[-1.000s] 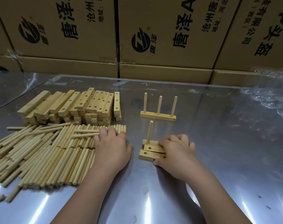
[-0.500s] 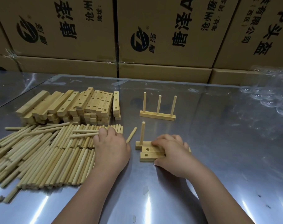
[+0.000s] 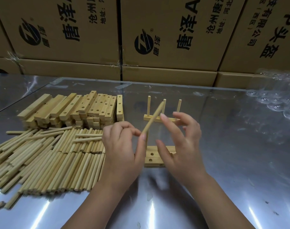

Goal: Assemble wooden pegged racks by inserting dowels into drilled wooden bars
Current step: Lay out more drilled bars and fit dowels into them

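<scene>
The left hand [image 3: 121,146] pinched a pale wooden dowel [image 3: 153,119], tilted above the drilled wooden bars [image 3: 151,158] on the shiny table [image 3: 223,162]; the right hand [image 3: 182,142] hovered slack and empty; next, I judged, the tip needed lining up over a hole.

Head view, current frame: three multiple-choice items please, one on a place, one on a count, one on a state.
1. Where is the pile of loose dowels?
A. left of the left hand
B. inside a carton
C. on the floor

2. How many dowels stand in the finished rack?
A. two
B. three
C. five

3. The dowel in the left hand is:
A. flat on the table
B. seated in a bar
C. tilted, pinched at its lower end

Answers: A, the pile lies to that hand's left. B, three upright pegs show. C, fingertips pinch it and it leans up to the right.
</scene>
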